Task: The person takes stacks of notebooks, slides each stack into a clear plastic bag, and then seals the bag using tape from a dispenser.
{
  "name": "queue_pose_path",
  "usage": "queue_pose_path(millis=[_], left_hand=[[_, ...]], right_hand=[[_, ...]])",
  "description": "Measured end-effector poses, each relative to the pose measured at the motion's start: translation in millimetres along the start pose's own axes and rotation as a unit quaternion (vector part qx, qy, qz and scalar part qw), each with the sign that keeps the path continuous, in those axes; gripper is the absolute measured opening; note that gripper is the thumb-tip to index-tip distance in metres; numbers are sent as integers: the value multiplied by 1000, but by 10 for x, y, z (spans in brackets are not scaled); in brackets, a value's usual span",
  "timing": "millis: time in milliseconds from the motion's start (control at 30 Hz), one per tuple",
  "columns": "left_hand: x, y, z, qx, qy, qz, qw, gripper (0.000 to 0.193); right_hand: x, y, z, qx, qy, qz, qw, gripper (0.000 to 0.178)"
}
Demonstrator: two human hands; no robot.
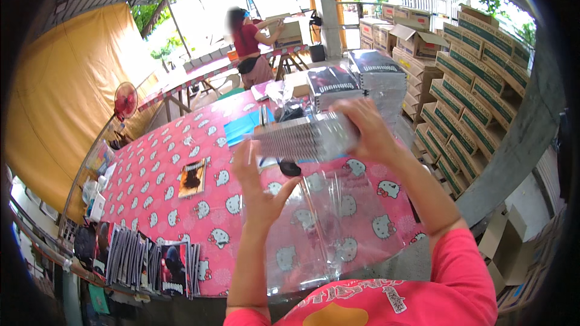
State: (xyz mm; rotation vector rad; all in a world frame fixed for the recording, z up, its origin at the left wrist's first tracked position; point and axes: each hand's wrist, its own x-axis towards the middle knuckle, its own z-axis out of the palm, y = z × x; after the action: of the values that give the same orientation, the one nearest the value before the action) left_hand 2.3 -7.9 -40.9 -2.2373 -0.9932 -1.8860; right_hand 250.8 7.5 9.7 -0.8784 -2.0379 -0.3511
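Note:
Above the table I hold a stack of notebooks [290,142] on its side, page edges toward me. Clear plastic covers its right end. My right hand [365,127] is closed around that end. At the stack's left end is my left hand [257,181], its fingers stretched up and its thumb spread wide; I cannot tell whether the fingertips touch the stack. Beneath my hands a large clear plastic sheet or bag [314,235] lies on the table. A black rounded object [290,169] and a blue sheet [241,127] sit just beyond.
The pink-patterned table [163,163] carries a single notebook [193,178], a row of notebooks [145,259] at the near left, and plastic-wrapped notebook stacks [377,72] at the far right. Cartons [465,96] are piled to the right. A person [248,42] handles a box farther back.

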Motion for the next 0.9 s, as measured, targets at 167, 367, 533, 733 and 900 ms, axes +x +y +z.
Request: queue_pose_path(millis=[167, 367, 533, 733, 900], left_hand=[[-367, 36, -42, 127, -62, -33, 989, 56], [-1144, -115, -280, 192, -109, -178, 959, 45], [-1373, -252, -562, 228, -66, -248, 939, 44], [-1387, -320, -776, 176, -14, -286, 942, 28], [-811, -160, -764, -29, -37, -288, 957, 17]], right_hand=[[644, 1216, 671, -297, 91, -31, 950, 71], [348, 1910, 1120, -363, 26, 85, 927, 63], [336, 2026, 1077, -328, -48, 99, 938, 56], [290, 2357, 872, -261, -36, 161, 951, 66], [102, 2313, 727, -303, -11, 367, 879, 79]])
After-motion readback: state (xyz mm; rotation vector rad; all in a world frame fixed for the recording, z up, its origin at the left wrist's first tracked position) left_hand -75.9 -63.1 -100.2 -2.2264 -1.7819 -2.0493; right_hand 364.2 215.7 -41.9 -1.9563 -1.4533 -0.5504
